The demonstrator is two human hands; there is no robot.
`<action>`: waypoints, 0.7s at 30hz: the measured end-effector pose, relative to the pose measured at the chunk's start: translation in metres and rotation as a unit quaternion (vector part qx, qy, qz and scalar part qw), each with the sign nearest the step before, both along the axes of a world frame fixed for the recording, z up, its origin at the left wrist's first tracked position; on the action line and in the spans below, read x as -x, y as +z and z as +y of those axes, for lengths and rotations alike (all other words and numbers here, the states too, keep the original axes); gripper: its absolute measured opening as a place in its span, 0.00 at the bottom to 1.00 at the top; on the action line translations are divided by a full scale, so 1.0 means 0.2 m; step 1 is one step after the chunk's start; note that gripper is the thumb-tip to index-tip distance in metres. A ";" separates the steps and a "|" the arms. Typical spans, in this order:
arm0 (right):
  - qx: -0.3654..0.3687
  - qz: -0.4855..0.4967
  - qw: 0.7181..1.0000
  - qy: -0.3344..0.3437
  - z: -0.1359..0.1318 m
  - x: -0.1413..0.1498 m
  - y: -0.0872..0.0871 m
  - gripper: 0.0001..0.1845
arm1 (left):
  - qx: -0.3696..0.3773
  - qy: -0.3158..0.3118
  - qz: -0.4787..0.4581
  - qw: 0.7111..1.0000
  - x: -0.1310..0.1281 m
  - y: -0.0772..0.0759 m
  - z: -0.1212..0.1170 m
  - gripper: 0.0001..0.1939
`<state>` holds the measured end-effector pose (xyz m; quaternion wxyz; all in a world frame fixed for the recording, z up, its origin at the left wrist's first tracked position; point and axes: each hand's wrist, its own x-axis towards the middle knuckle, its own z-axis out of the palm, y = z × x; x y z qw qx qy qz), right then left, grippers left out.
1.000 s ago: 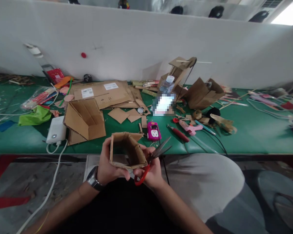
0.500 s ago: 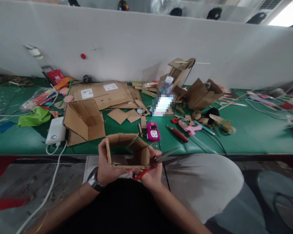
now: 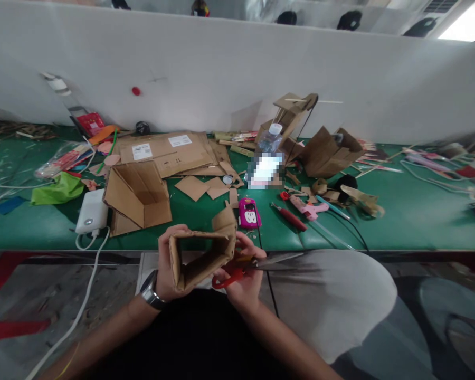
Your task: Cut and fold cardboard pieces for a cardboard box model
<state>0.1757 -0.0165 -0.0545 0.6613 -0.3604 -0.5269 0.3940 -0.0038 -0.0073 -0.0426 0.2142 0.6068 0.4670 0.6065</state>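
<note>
My left hand (image 3: 169, 272) grips the left side of an open cardboard box (image 3: 174, 264), a hollow four-sided frame held above my lap. A flap at its far right corner sticks up and away from me. In my right hand (image 3: 247, 285) is a pair of scissors (image 3: 231, 278) with red handles, the blades pointing right over my thigh. The right hand is close against the box's right side; whether its fingers touch the cardboard I cannot tell. A folded cardboard piece (image 3: 136, 195) stands on the green table just beyond my left hand.
On the green table (image 3: 206, 216) lie a magenta power socket (image 3: 249, 213), a red-handled tool (image 3: 288, 217), a pink glue gun (image 3: 309, 207) and a white power bank (image 3: 92, 212) with its cable. Behind them are flat cardboard (image 3: 162, 153), a plastic bottle (image 3: 269, 140) and a paper bag (image 3: 328, 153).
The box has turned in my hands, and its far right flap has swung outward. My right hand has shifted slightly off its near edge, scissors still in it.
</note>
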 end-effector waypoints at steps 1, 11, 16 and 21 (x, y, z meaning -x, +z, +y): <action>0.014 -0.002 1.000 0.010 0.00 -0.01 0.00 0.37 | -0.017 -0.014 0.005 1.000 0.01 0.01 0.01 0.50; 0.019 -0.006 0.993 0.118 0.08 -0.10 0.07 0.41 | -0.053 -0.177 0.013 0.983 0.04 0.06 0.05 0.55; 0.016 -0.015 0.975 0.220 0.08 -0.11 0.10 0.36 | -0.068 -0.168 0.047 0.982 0.05 0.09 0.06 0.58; 0.029 -0.008 0.975 0.222 0.07 -0.10 0.09 0.38 | -0.107 -0.184 0.031 0.977 0.05 0.07 0.07 0.60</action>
